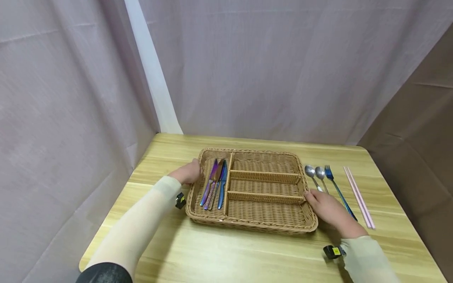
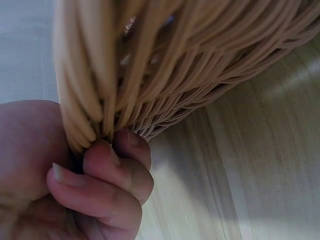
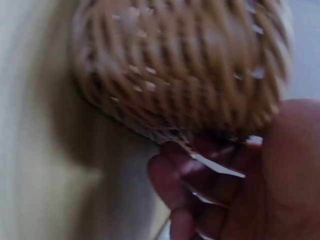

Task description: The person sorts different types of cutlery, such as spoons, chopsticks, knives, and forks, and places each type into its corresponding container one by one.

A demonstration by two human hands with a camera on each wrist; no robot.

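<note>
Both hands hold a woven wicker cutlery basket (image 1: 262, 225) by its two short sides. On the left side, my left hand (image 1: 189, 172) grips the rim, and the left wrist view has its fingers curled under the wicker wall (image 2: 190, 65). My right hand (image 1: 329, 208) grips the right end, thumb at the rim and fingers beneath, as the right wrist view confirms. Several table knives (image 1: 222, 188), purple, coppery and blue, lie in the basket's left compartment. Dividers split the remainder into three long compartments showing bare wicker.
Right of the basket lie two spoons (image 1: 309, 171), partly hidden by the right hand, a blue fork (image 1: 336, 184) and a pair of pink chopsticks (image 1: 359, 198). Everything is on a light wooden table (image 1: 226, 251). Grey curtains (image 1: 255, 78) hang behind and at the left.
</note>
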